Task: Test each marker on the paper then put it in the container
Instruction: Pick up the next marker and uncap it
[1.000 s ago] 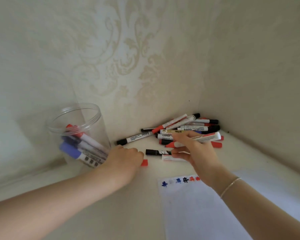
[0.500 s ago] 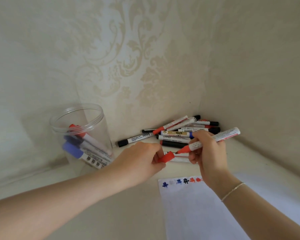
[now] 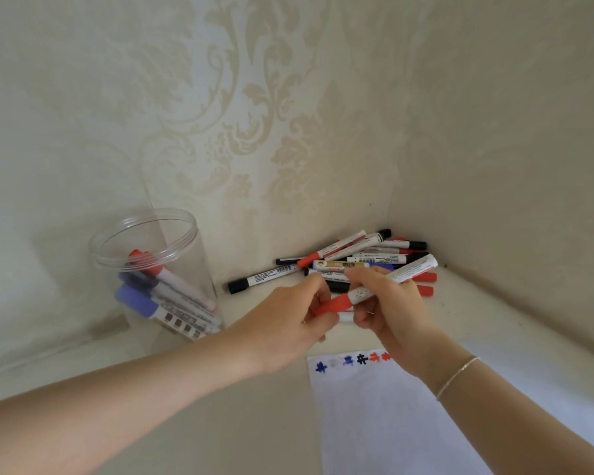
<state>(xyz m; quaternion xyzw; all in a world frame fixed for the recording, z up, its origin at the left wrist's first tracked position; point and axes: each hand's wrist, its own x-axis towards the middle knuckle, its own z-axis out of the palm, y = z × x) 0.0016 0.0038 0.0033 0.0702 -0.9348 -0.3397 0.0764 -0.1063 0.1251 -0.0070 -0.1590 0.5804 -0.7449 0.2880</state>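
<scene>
From the head view, I have 1 red marker (image 3: 378, 286) held across in front of me, above the tabletop (image 3: 261, 416) between the pile and the paper. Its long axis runs from low on my left to high on my right: the red cap (image 3: 333, 305) points down toward my left hand, and the white barrel end rises up past my right hand toward the corner.

My left hand (image 3: 288, 320) has its thumb and fingers curled round the cap, pinching it. My right hand (image 3: 391, 303) has its fingers wrapped round the white barrel just beside where cap meets barrel. Both hands are clamped on the same marker and nearly touch each other at the joint. Whether the cap sits fully home I cannot tell.

The move ahead, as I judge it, turns on that axis: cap and barrel must travel straight along the marker's line, left hand against right.

The paper (image 3: 408, 423) lies just below my right wrist, with a row of 6 test marks (image 3: 354, 361) along its top edge. The clear container (image 3: 151, 269) stands well off to my left, nearer my left hand, holding several markers. The pile of markers (image 3: 357, 258) lies behind my hands in the corner.
</scene>
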